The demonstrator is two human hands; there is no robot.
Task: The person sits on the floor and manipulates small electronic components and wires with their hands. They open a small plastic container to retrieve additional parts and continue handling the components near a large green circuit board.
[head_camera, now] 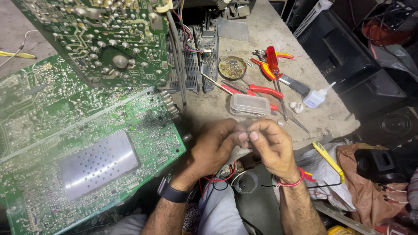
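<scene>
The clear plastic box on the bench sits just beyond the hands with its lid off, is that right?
Not quite. In the head view the clear plastic box does sit just beyond the left hand and right hand, but its lid is on, not off.

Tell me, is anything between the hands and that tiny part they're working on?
Nothing visible. The left hand and right hand meet fingertip to fingertip, pinching a tiny part too small to identify. The clear box lies beyond them on the bench.

A worn grey concrete workbench fills the upper centre of the frame. On it lie large green circuit boards at left, a clear plastic box, red-handled pliers, a round solder tin and a small white squeeze bottle at right.
</scene>
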